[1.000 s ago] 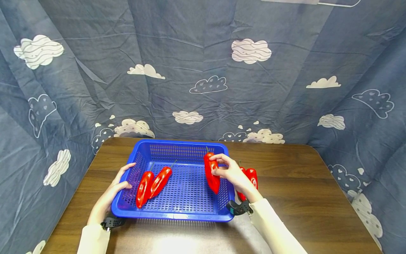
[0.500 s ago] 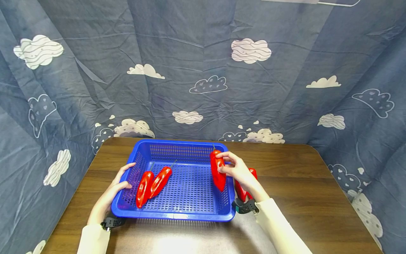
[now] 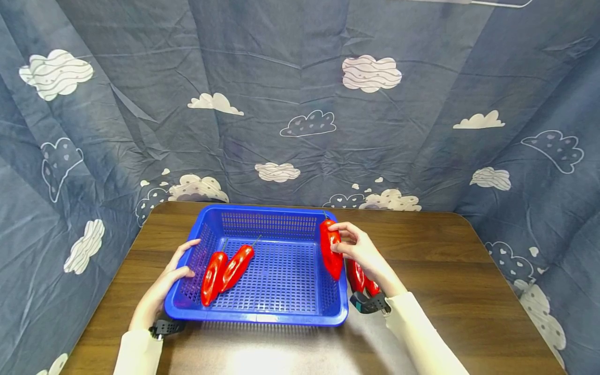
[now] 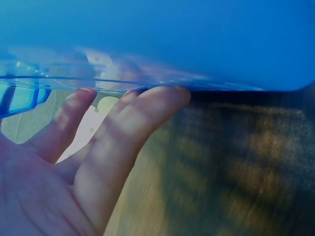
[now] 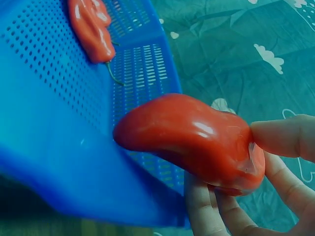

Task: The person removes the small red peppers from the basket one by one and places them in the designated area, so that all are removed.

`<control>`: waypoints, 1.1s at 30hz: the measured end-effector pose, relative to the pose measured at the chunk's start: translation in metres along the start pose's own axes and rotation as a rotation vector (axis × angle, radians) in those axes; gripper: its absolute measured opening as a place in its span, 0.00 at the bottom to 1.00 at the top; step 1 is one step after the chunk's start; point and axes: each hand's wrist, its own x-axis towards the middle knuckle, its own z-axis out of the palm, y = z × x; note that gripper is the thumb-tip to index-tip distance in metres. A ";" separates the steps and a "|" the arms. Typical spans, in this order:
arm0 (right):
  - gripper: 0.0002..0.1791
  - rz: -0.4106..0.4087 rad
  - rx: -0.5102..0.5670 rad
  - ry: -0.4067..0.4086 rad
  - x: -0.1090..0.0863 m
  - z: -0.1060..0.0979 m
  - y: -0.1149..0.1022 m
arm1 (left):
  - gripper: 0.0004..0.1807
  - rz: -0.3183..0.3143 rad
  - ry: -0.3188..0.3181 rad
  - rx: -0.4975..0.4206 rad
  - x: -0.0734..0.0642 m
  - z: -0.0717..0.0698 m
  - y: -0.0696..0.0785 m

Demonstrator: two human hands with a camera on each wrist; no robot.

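Observation:
A blue plastic basket [image 3: 276,319] with perforated walls stands on the table, and my left hand [image 3: 164,284] grips its left rim. Seen in the left wrist view, the fingertips [image 4: 162,98] reach under the basket's edge. My right hand [image 3: 363,254] pinches a red pepper [image 3: 330,255] between thumb and fingers at the basket's right wall. The right wrist view shows this red pepper [image 5: 192,137] held near its wide end, above the rim. Two more red peppers [image 3: 238,266] lie side by side in the left part of the basket, green stems pointing to the back.
Just right of the basket, other red peppers [image 3: 356,275] lie on the wooden table [image 3: 436,265], partly hidden by my right hand and wrist. A dark curtain [image 3: 309,88] with a cloud print hangs behind the table and along both sides.
My right hand has moved to the right with the red pepper, from over the basket's inside to its right wall. My left hand and the basket have stayed in place.

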 end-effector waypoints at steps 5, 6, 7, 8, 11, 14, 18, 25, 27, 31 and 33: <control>0.21 0.000 0.037 0.003 -0.001 -0.005 0.000 | 0.39 0.004 0.000 0.010 0.001 -0.001 0.000; 0.21 0.001 0.037 0.005 -0.001 -0.006 0.000 | 0.39 0.006 -0.001 0.011 0.002 -0.001 -0.001; 0.21 0.004 0.038 0.007 -0.001 -0.007 0.000 | 0.39 0.008 -0.002 0.013 0.002 -0.001 -0.001; 0.21 0.006 0.036 0.010 -0.002 -0.007 -0.001 | 0.39 0.011 -0.002 0.013 0.002 -0.001 -0.001; 0.21 0.014 0.030 0.021 -0.003 -0.009 -0.002 | 0.39 0.014 -0.003 0.011 0.002 -0.001 -0.001; 0.21 0.009 0.030 0.028 -0.004 -0.011 -0.003 | 0.39 0.013 -0.003 0.007 0.002 -0.001 -0.001; 0.22 0.008 0.039 0.029 -0.006 -0.014 -0.002 | 0.39 0.007 -0.004 0.006 0.002 -0.001 -0.001; 0.22 0.028 0.034 0.047 -0.007 -0.020 0.003 | 0.39 0.002 0.000 -0.003 0.001 0.000 0.000; 0.22 0.039 0.034 0.050 -0.008 -0.021 0.003 | 0.39 0.005 -0.001 -0.005 0.001 0.000 0.000; 0.23 0.048 0.021 0.048 -0.009 -0.024 0.004 | 0.39 0.026 -0.012 -0.007 0.000 0.000 0.001; 0.23 0.047 0.016 0.052 -0.010 -0.026 0.006 | 0.39 0.034 -0.015 -0.010 0.000 0.000 0.001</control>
